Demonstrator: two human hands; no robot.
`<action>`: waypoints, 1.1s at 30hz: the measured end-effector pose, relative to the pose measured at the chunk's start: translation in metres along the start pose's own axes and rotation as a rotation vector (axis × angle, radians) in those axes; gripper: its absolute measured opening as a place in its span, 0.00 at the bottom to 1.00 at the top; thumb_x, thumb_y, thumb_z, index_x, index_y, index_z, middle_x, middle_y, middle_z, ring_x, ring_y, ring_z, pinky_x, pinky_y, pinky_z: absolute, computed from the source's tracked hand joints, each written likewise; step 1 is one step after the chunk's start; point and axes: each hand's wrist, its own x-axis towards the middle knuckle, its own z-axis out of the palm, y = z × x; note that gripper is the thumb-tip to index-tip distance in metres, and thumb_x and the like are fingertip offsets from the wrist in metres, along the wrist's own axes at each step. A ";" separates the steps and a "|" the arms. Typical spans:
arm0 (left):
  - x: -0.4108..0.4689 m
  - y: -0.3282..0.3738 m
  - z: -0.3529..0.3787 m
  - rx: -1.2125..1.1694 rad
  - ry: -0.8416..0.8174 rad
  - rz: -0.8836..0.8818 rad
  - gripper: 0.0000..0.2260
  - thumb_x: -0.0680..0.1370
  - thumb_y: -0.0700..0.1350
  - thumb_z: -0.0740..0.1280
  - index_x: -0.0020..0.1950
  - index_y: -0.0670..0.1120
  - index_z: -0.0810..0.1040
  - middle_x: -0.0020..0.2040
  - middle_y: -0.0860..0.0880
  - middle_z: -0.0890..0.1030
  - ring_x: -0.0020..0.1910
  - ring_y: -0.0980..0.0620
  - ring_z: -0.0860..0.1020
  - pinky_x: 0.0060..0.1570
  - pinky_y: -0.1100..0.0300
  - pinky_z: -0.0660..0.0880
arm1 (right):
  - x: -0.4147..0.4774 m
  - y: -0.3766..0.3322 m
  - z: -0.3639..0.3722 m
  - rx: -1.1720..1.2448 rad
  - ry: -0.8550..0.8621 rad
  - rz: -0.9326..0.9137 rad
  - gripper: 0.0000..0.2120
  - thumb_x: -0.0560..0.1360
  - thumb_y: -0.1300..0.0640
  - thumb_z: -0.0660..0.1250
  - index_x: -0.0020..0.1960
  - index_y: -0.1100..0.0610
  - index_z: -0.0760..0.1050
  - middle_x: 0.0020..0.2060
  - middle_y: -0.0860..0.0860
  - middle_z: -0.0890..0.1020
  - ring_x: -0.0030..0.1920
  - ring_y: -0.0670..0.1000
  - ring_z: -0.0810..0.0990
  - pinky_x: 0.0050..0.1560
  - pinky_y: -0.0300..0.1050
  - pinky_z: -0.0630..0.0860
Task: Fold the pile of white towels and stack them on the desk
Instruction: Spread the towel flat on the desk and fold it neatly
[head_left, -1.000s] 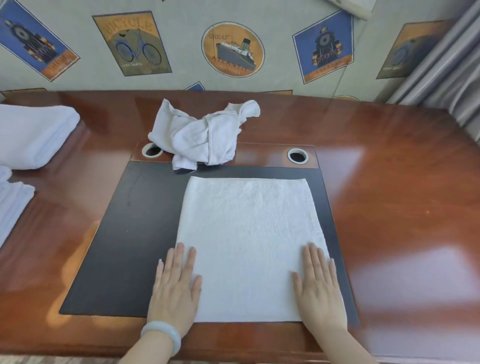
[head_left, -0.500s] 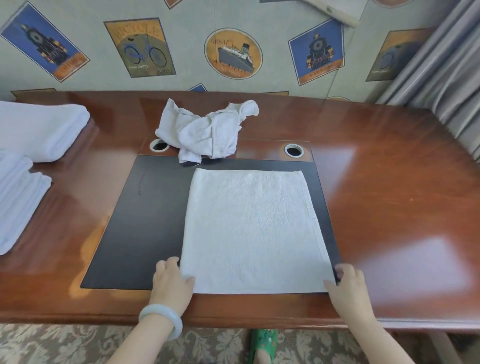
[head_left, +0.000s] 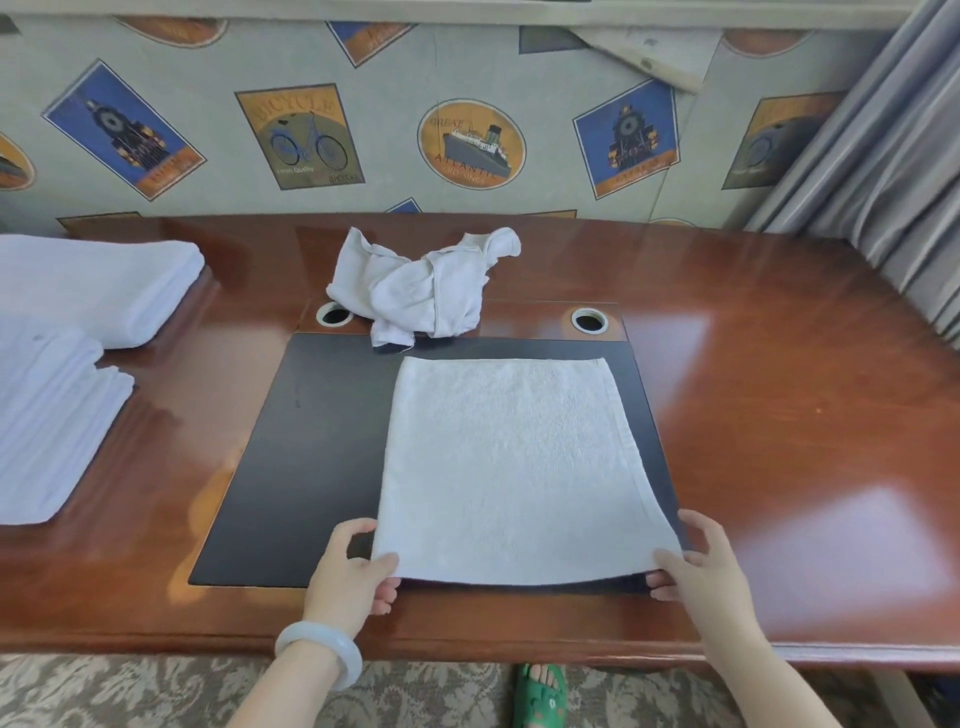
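Head view: crumpled towel (head_left: 421, 291) lies behind spread towel (head_left: 509, 467), folded stacks (head_left: 83, 291) left.

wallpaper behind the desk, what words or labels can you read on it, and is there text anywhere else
"BICYCLE": top of the bicycle poster.
"High Quality": same poster, under the bicycle; the word at its lower right is too blurred.
"GREAT" and "ATLANTIC": ship oval; the line below them is blurred.
Blue locomotive posters: lettering too blurred to read.
Flat towel: no text.
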 end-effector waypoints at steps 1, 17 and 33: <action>-0.003 0.001 -0.004 -0.014 -0.039 0.042 0.15 0.78 0.37 0.67 0.58 0.56 0.76 0.35 0.42 0.82 0.31 0.48 0.78 0.34 0.56 0.78 | -0.003 -0.003 -0.005 0.025 -0.040 -0.019 0.16 0.77 0.68 0.66 0.57 0.49 0.77 0.38 0.60 0.83 0.36 0.59 0.83 0.39 0.49 0.82; 0.014 0.033 -0.039 0.657 -0.163 0.676 0.08 0.76 0.46 0.72 0.39 0.57 0.81 0.59 0.67 0.73 0.64 0.67 0.66 0.61 0.75 0.59 | 0.015 -0.061 -0.034 -0.375 -0.204 -0.416 0.07 0.71 0.63 0.75 0.41 0.51 0.85 0.42 0.39 0.81 0.40 0.40 0.80 0.41 0.27 0.71; 0.089 0.091 -0.026 0.132 -0.467 0.158 0.16 0.73 0.53 0.70 0.44 0.40 0.76 0.40 0.47 0.77 0.40 0.51 0.74 0.43 0.55 0.71 | 0.127 -0.106 0.013 -0.266 -0.519 -0.084 0.04 0.78 0.63 0.69 0.48 0.63 0.81 0.44 0.57 0.86 0.44 0.54 0.85 0.50 0.45 0.77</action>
